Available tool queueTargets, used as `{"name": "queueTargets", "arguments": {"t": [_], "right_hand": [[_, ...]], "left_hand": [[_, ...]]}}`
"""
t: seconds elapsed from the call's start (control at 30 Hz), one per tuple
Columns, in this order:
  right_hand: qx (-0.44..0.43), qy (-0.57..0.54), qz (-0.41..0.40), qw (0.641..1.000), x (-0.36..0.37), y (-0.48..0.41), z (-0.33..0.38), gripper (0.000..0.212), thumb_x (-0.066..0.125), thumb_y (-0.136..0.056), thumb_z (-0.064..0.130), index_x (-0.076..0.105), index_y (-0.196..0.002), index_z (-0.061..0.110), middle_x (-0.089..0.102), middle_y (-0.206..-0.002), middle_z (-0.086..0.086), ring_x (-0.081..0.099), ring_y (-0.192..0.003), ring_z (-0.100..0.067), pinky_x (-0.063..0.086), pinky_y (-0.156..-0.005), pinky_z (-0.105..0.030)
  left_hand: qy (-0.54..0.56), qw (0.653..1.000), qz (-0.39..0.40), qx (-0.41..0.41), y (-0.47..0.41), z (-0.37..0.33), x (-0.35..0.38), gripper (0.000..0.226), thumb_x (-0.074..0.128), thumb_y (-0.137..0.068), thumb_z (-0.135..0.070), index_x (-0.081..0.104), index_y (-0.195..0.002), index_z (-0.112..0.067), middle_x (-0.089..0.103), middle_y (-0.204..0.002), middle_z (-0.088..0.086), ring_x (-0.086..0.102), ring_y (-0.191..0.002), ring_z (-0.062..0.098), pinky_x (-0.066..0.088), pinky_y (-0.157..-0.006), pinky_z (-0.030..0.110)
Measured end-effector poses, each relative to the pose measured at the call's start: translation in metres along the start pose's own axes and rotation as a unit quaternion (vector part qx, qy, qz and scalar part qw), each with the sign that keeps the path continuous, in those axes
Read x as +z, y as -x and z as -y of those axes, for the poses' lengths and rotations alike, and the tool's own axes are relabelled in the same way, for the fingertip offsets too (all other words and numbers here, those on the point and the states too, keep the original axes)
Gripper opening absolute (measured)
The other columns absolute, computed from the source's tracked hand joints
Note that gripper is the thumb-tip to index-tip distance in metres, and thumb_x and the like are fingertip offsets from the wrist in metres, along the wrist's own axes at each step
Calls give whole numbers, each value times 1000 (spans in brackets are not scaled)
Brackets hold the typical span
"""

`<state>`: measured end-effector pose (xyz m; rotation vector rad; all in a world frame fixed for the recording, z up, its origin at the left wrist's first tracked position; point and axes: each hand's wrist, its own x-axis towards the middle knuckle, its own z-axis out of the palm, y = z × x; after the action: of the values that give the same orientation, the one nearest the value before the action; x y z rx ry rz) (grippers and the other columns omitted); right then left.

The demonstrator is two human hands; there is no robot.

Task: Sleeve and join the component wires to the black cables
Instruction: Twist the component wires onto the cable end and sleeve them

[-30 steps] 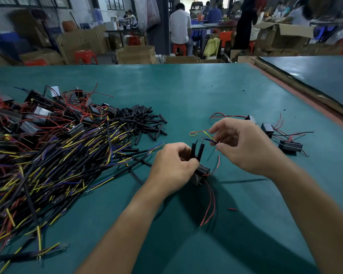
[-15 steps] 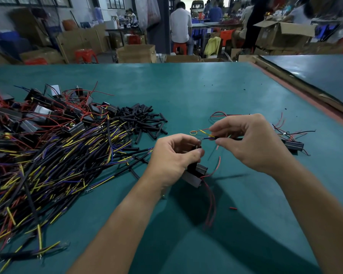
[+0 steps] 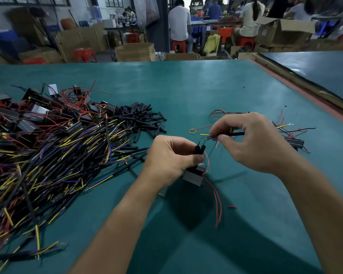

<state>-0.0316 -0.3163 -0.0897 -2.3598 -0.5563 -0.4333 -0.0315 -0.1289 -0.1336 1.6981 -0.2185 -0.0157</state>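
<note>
Above the table's [image 3: 186, 86] middle, a grey component [image 3: 193, 176] (black sleeves [image 3: 200, 149] upright) is gripped by the left hand [image 3: 170, 157], a black cable [image 3: 236, 133] pinched by the right hand [image 3: 251, 143].

Teal table [image 3: 186, 86], cardboard boxes [image 3: 135, 52] behind

Green-topped table [image 3: 186, 86], viewed from near edge.
- 9 o'clock: large loose pile of black cables [image 3: 48, 165] with yellow, blue and purple wire ends.
- 10 o'clock: heap of small black components [image 3: 38, 113] trailing red wires, touching cable pile.
- 11 o'clock: heap of short black sleeves [image 3: 141, 117], adjoining both.
- 3 o'clock: small cluster of wired units [image 3: 294, 142].
- 5 o'clock: red wire scrap [image 3: 232, 207], lying alone.
- 12 o'clock: scattered black specks [image 3: 212, 83].
</note>
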Motion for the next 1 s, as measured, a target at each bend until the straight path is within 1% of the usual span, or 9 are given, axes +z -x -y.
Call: {"name": "queueTargets", "arguments": {"t": [0.07, 0.2, 0.3, 0.37, 0.43, 0.57, 0.63, 0.83, 1.0], "right_hand": [[2, -4, 1, 1000, 0, 0, -1, 23, 66, -84, 10, 70, -79, 32, 69, -76, 10, 63, -79, -13, 51, -79, -37], [1, -13, 15, 1000, 0, 0, -4, 22, 65, -86, 10, 71, -81, 30, 70, -79, 3, 64, -80, -22, 52, -79, -44], [-1, -10, 24, 1000, 1, 0, -4, 25, 65, -87, 10, 71, -81, 33, 70, -81, 4, 64, -82, -22, 51, -79, -43], [-4, -9, 28, 1000, 1, 0, -4, 24, 65, -88, 9, 73, -83, 31, 70, -83, 3, 64, -84, -21, 50, -80, -43], [-9, -8, 27, 1000, 1, 0, -5, 24, 65, -88, 8, 73, -84, 29, 69, -85, 1, 63, -84, -21, 50, -81, -43], [-16, -7, 23, 1000, 3, -1, -5, 23, 66, -89, 7, 74, -85, 28, 67, -84, 3, 62, -83, -21, 48, -79, -40], [-19, -9, 23, 1000, 3, -1, -6, 24, 66, -89, 6, 74, -85, 28, 67, -83, 3, 62, -82, -23, 48, -78, -41], [-35, -16, 15, 999, 3, -2, -6, 24, 66, -89, 3, 75, -85, 24, 68, -83, 2, 63, -82, -25, 48, -77, -43], [-49, -3, 15, 999, 4, -2, -4, 22, 66, -89, 2, 77, -87, 20, 70, -85, 1, 64, -85, -21, 49, -78, -42]], "left_hand": [[-22, 1000, -2, 15, 0, 1, 3, 19, 79, -74, 5, 77, -79, -14, 75, -73, -2, 65, -65, 8, 58, -72, 28], [-19, 999, -1, 28, -3, 1, 6, 24, 70, -84, 4, 75, -89, -19, 71, -70, -15, 59, -65, -4, 53, -69, 15], [-13, 1000, -10, 25, -4, 1, 7, 24, 64, -89, 3, 74, -90, -18, 69, -66, -18, 58, -63, -6, 50, -64, 11], [-22, 999, -20, 28, -3, 1, 7, 23, 64, -89, 3, 74, -92, -18, 69, -65, -17, 59, -62, -5, 50, -62, 12], [-38, 998, -40, 43, -2, 0, 6, 21, 69, -86, 3, 75, -92, -16, 71, -68, -13, 61, -62, -2, 52, -64, 16], [-72, 991, -73, 89, -2, 0, 4, 11, 81, -76, -4, 76, -83, -11, 75, -74, 0, 67, -66, 12, 58, -67, 32], [-90, 987, -81, 108, -1, 0, 3, 11, 83, -74, -8, 77, -82, -13, 75, -73, -2, 67, -66, 12, 57, -65, 30], [-95, 984, -88, 118, -1, 1, 2, 13, 81, -76, -8, 80, -85, -18, 75, -73, -11, 63, -63, -1, 47, -63, 14], [-118, 984, -77, 107, -3, 3, 1, 12, 77, -81, -8, 80, -89, -15, 76, -81, -7, 69, -74, 6, 50, -70, 18]]}}
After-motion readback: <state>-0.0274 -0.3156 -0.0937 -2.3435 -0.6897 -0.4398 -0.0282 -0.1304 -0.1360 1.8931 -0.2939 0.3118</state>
